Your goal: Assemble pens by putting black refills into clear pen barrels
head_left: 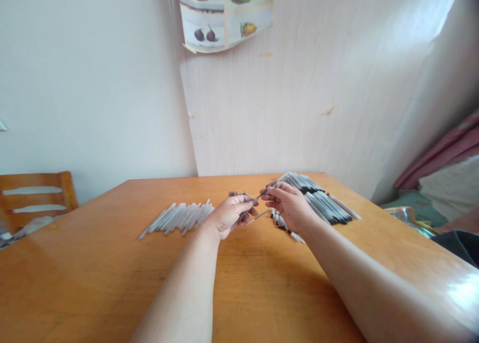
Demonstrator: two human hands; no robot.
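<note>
the wooden table [247, 293] is spreading out under both hands, its far edge running along the pale wall [299, 108] beyond the fingertips and its side edges slanting outward on either side. orange-brown wood is showing between the forearms and to the left of the left hand, reaching past the white tubes [179, 217] toward the chair [33, 196]. on the right, wood is showing between the right forearm and the slanting side edge.

the left hand [232, 216] is gripping a slim greyish tube [256, 201] between thumb and fingers, and the right hand [286, 203] is pinching a thin dark stick [265, 191]. the two are coming together at the tips, in the gap between the hands; whether they are joining is too blurred to tell.

the white tubes are lying side by side to the left of the left hand. small pieces [234, 194] are sitting just beyond it. short black-and-white pieces [281, 222] are lying just beside and under the right hand, while two bunches of grey-and-black pens [325, 207] are resting beyond and to the right of it. any writing on the pens is too small and blurred to read.
</note>
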